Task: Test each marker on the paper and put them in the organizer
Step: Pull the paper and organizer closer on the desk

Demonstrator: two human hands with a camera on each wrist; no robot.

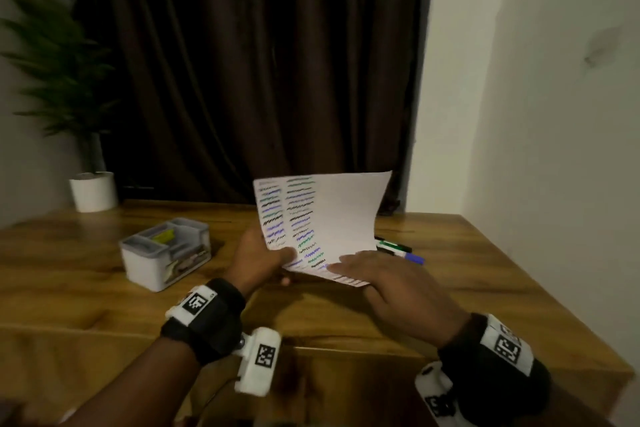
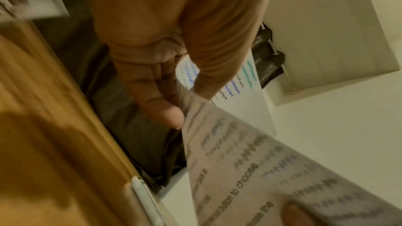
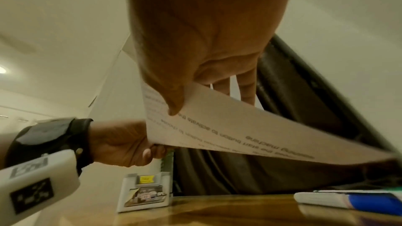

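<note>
The paper [image 1: 332,218], covered in columns of black, blue and green squiggles, is held tilted up above the worktop. Capped markers [image 1: 401,251] lie clustered behind it on the right. The white compartmented organizer [image 1: 166,253] stands well apart on the left.

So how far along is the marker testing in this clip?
Early on. The paper carries many squiggles, but both the left hand and the right hand hold it up off the table. The markers lie on the table behind it, none in hand. No marker shows in the organizer, so testing and sorting remain.
</note>
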